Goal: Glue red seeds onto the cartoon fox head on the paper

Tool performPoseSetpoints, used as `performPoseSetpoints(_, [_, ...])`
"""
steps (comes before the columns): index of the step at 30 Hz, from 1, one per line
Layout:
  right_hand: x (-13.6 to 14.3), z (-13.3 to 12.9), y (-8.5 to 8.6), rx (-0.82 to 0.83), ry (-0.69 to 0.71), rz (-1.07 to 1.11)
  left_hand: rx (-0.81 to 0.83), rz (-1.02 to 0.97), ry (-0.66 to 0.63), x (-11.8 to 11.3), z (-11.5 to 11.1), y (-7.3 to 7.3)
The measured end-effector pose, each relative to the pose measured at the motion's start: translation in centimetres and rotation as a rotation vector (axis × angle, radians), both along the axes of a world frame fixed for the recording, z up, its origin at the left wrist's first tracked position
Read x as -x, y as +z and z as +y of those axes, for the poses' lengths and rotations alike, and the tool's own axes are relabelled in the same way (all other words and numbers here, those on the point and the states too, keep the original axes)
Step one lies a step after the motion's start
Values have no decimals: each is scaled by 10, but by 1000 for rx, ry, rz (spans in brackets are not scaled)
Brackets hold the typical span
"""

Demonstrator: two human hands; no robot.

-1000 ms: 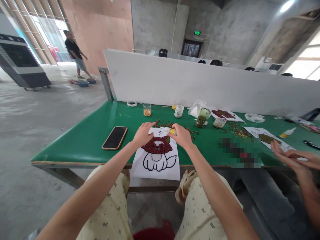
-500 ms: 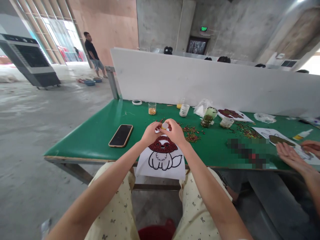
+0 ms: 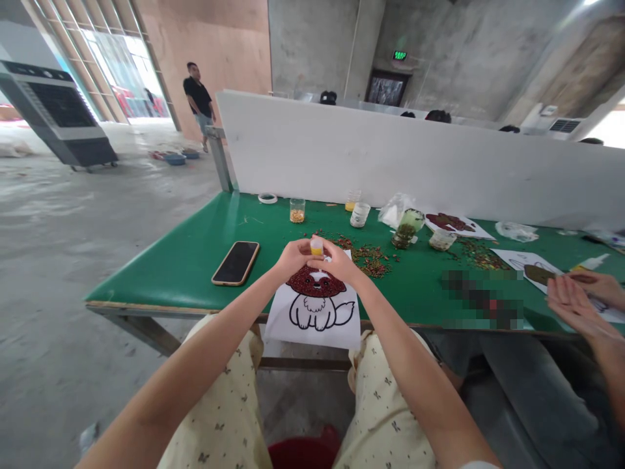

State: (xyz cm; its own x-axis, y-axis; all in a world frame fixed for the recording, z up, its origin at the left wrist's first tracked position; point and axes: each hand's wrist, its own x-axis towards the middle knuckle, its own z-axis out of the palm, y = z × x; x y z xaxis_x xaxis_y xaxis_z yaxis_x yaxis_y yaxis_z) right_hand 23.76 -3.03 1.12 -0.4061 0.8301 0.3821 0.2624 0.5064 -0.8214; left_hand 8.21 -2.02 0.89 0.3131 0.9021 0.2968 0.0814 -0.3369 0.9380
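Observation:
A small bottle with a whitish top and yellow lower part (image 3: 317, 247) is held between my two hands, above the top of the drawing. My left hand (image 3: 293, 258) closes on it from the left, and my right hand (image 3: 336, 262) from the right. Beneath them lies a white sheet (image 3: 283, 319) with an outlined animal, whose head (image 3: 312, 284) is covered in dark red grains; my hands hide its top. The sheet's lower part hangs over the table's front edge. Loose red and green grains (image 3: 374, 260) lie right of my hands.
On the green table (image 3: 161, 267) a phone (image 3: 236, 263) lies to the left. Behind stand a cup of orange bits (image 3: 297, 211), a white cup (image 3: 360, 215) and a tipped jar (image 3: 407, 229). Another person's hands (image 3: 581, 303) work at the right. A white panel (image 3: 390, 156) borders the back.
My hands and the bottle have shifted slightly left, and the bottle now shows more upright with its yellow part visible. The standing person at the back left has moved right.

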Motion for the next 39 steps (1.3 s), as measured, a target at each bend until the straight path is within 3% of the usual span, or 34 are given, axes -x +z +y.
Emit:
performPoseSetpoints(4, [-2,6,-8,108,72,55,26,-24,-31,0,2,-5])
performPoseSetpoints(9, [0,10,-15,99,115,156,-26,-6,34,0,0,-8])
performPoseSetpoints(18, [-5,9,-7,242,227,175,-88,90,87,0,2,-8])
performPoseSetpoints(29, [9,2,-11,118,57,166,-74,72,15,7,6,-8])
performPoseSetpoints(39, [11,3,-18,94,-34,120,-61,65,26,7,6,-6])
